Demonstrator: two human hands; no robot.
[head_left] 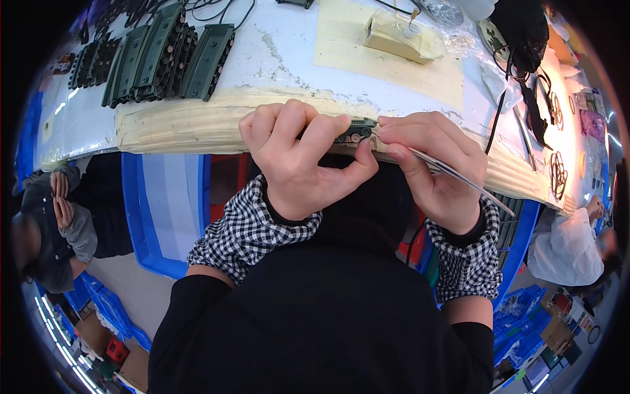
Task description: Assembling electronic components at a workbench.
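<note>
Between my two hands, over the taped front edge of the table, is a small dark green tracked model part (355, 133) with round wheels along its side. My left hand (302, 148) pinches it between thumb and fingers from the left. At its right end are the closed fingertips of my right hand (436, 161), which also holds a thin metal tool (462, 177), perhaps tweezers, slanting back toward the lower right. The tool's working tip is hidden by my fingers. Several larger green hull-like model parts with tracks (154, 62) stand in a row at the left.
Farther back lies a cream-coloured block (403, 38) with a small dish-like piece on top. Black cables and a dark bag (522, 33) crowd the right side. A blue crate (164, 217) sits below the table's edge. Other people sit at left (59, 223) and right (567, 246).
</note>
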